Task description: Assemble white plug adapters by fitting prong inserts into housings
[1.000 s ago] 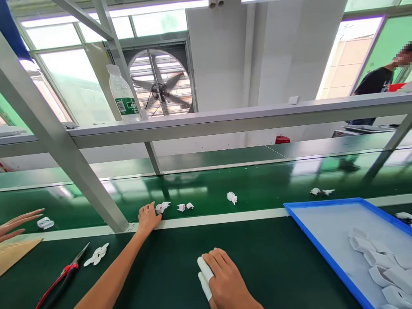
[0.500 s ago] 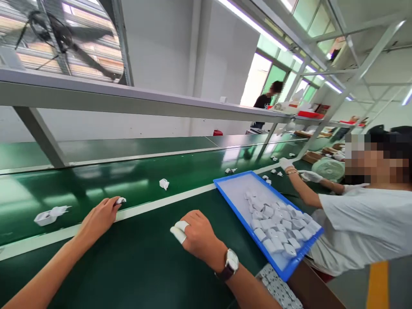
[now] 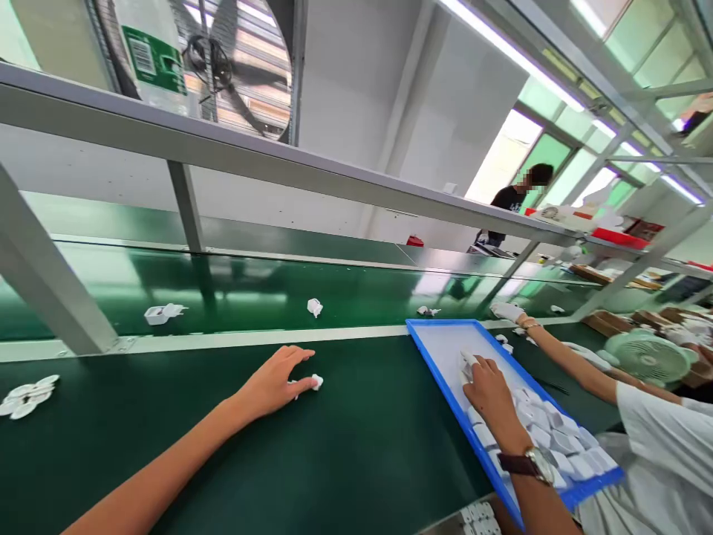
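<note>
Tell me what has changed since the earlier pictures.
The left hand has drawn back from the green belt to the near tabletop, bringing a small white plastic part, now at its thumb; whether it is still gripped is unclear. The right hand has moved right, from the tabletop to over the blue-rimmed tray. The tray and water bottle stayed put.

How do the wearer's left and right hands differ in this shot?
The left hand is over the green table; the right hand is over the blue-rimmed tray. The right hand has a watch at its wrist; the left hand has none. Both are below sleeveless forearms.
</note>
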The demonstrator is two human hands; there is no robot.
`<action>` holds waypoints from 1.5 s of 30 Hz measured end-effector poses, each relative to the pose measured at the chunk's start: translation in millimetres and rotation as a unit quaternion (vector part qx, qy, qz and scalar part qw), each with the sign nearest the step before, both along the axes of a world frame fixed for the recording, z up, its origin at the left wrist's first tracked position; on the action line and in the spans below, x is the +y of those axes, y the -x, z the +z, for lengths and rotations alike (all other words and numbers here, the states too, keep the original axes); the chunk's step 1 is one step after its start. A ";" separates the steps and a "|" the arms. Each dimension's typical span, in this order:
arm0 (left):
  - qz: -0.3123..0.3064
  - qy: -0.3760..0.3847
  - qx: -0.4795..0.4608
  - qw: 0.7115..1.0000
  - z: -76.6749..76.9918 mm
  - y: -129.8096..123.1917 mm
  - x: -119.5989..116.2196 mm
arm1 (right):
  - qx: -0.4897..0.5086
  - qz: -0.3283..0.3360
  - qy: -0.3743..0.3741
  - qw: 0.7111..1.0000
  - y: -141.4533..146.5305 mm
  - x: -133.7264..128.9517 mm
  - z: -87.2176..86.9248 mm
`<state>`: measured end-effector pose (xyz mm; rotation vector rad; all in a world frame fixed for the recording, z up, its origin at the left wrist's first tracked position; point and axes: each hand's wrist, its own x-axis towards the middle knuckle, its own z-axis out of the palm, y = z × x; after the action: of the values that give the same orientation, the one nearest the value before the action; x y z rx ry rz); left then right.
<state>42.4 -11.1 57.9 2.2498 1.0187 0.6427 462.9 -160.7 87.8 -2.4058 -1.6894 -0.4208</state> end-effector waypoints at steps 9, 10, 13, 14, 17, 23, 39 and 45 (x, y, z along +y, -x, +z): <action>-0.024 0.236 -0.212 0.948 11.5 9.4 -37.8 | 0.312 0.494 -0.038 0.811 211.2 69.9 -18.3; -0.013 0.228 -0.214 0.950 6.1 13.9 -38.9 | 0.312 0.513 -0.024 0.799 226.2 75.9 -18.5; 0.082 0.111 -0.158 0.978 -9.3 37.0 -35.3 | 0.279 0.503 0.008 0.818 243.4 89.5 -25.0; 0.112 0.067 -0.127 0.983 -13.7 45.4 -33.4 | 0.260 0.493 0.023 0.830 242.6 92.6 -29.8; 0.144 -0.021 -0.021 0.989 -24.3 61.9 -29.7 | 0.199 0.484 0.072 0.849 234.6 98.1 -49.6; 0.124 -0.132 0.115 0.977 -34.3 59.0 -30.6 | 0.347 0.419 -0.015 0.839 229.6 101.7 -80.8; 0.117 0.177 -0.314 0.925 -12.6 29.5 -58.7 | 0.569 0.363 -0.115 0.729 255.5 83.8 -73.9; 0.087 0.292 -0.405 0.862 -14.1 25.8 -55.9 | 0.468 0.443 -0.142 0.751 264.1 76.5 -72.9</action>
<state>16.6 -67.0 43.7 1.1704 0.8126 1.0603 198.8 -84.2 15.0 -0.9850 -1.7431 0.5532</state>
